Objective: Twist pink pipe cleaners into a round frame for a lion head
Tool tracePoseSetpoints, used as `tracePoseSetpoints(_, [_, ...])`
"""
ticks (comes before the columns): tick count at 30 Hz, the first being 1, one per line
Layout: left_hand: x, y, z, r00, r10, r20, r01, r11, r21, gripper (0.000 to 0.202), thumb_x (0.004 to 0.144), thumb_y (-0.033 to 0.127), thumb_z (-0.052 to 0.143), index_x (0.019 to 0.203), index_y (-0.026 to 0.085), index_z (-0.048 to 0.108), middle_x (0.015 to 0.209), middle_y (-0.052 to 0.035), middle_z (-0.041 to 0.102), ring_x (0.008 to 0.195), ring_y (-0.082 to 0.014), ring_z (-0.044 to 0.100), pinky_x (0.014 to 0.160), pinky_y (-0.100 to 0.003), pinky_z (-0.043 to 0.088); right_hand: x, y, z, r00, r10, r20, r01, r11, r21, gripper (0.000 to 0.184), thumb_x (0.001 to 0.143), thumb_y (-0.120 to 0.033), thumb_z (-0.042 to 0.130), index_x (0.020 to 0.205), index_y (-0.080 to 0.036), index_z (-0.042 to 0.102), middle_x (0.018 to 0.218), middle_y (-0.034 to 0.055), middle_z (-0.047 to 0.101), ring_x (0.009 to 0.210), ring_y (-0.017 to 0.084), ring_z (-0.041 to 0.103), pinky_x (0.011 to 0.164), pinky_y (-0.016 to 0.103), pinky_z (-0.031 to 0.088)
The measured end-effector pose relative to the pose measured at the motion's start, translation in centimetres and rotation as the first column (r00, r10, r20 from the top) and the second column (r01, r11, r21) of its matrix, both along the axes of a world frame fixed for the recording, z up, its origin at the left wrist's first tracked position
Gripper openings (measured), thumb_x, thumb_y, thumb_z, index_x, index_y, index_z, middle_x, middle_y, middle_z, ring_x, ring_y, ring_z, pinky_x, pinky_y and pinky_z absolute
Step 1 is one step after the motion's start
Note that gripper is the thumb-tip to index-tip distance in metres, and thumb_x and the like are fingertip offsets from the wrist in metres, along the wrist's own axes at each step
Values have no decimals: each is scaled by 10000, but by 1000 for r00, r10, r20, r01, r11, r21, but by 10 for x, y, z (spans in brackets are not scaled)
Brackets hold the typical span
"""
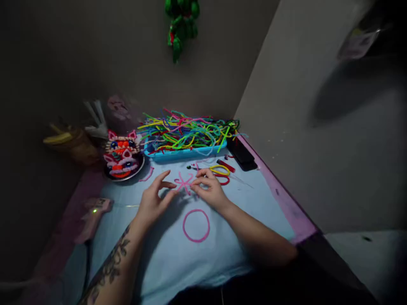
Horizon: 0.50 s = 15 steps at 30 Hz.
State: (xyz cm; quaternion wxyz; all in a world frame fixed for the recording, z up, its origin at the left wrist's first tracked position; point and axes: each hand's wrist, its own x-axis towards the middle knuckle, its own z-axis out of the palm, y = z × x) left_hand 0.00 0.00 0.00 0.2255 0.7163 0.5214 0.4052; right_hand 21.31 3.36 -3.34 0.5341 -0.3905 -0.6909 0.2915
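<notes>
A pink star-shaped piece of pipe cleaners, its several arms spread from a crossed middle, is held just over the blue cloth. My right hand pinches one of its arms between thumb and fingertips. On the other side my left hand has its thumb and fingers apart, with the fingertips close to the piece; whether they touch it I cannot tell. Nearer to me, a ring of pink pipe cleaner lies flat on the cloth. Scissors with yellow and red handles lie beyond my right hand.
Behind stands a blue tray heaped with coloured pipe cleaners. A bowl with pipe-cleaner animal faces is at the left, above a pink glue gun with a lit green light. At the right edge lies a black phone-like slab.
</notes>
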Motion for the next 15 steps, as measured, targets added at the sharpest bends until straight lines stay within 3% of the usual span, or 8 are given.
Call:
tracePoseSetpoints(3, [-3, 8, -3, 996, 82, -28, -77, 986, 146, 297, 877, 278, 582, 1160, 190, 582, 933, -49, 724, 878, -191, 676, 818, -338, 514, 1, -1, 1, 1000, 15, -4, -15, 1000, -12, 37, 771, -208, 718, 744, -232, 728, 918, 36, 535, 905, 183, 572, 856, 353, 476])
tracePoseSetpoints(6, [-2, 12, -5, 992, 30, -126, 2, 969, 245, 187, 866, 271, 605, 1028, 201, 669, 1013, -79, 703, 973, -218, 643, 876, -368, 490, 1, -3, 2, 999, 38, 17, -37, 998, -41, 38, 782, -247, 719, 747, -236, 730, 932, 40, 531, 928, 191, 573, 885, 368, 469])
tracePoseSetpoints(12, [1, 11, -3, 983, -47, -179, 98, 953, 285, 143, 897, 184, 563, 869, 188, 703, 853, -62, 714, 848, -198, 629, 790, -341, 475, 4, -7, 8, 995, 97, 10, -96, 993, -64, 248, 880, -447, 596, 924, -245, 732, 974, 64, 541, 981, 211, 572, 932, 402, 461])
tracePoseSetpoints(15, [1, 11, -2, 977, -67, -201, 131, 937, 324, 140, 894, 151, 563, 863, 185, 695, 839, -50, 721, 822, -190, 621, 793, -342, 457, 6, -7, 13, 997, 74, 23, -73, 996, -60, 315, 919, -468, 517, 969, -241, 730, 1055, 90, 542, 1081, 234, 549, 1007, 445, 417])
